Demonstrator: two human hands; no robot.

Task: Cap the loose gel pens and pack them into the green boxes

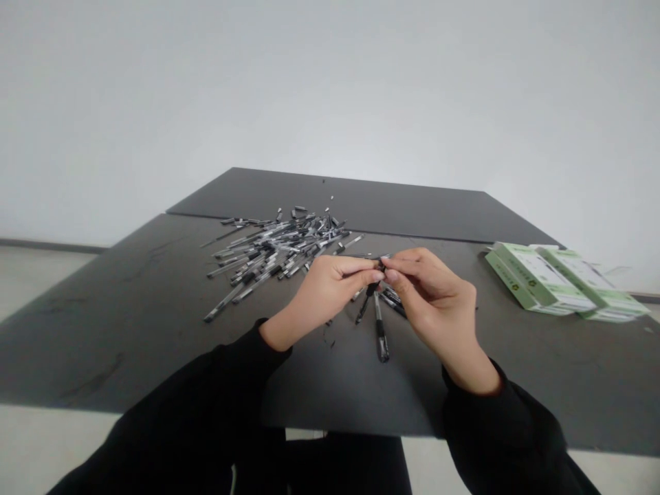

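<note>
Black and slender, a small pen part (381,262) is pinched in the air between both hands, just above the middle of a dark desk (103,330). Its exact shape is hidden by the fingers (it may be a whole thin pen or only a piece of one; the view cannot settle that). The left hand (324,289) and right hand (427,285) face each other, fingertips nearly meeting. Both are curled and grasping the part with thumb and fingers, neither clenched into a fist nor released.

Directly beneath the hands, toward the desk's near edge, lie a few separate pens, including one clear-barrelled pen (380,328) with a dark tip pointing at the person. Beyond the left hand, toward the far edge, spreads a loose, criss-crossed heap of clear and black pens (273,251). Two green-and-white cardboard boxes (536,278) (592,283) sit by the right edge. Black sleeves (216,392) cover both forearms.

Such a small part could slip from the fingertips if the pinch loosens, dropping among the pens below. From there it could roll off the near edge or be lost among the similar pieces.
</note>
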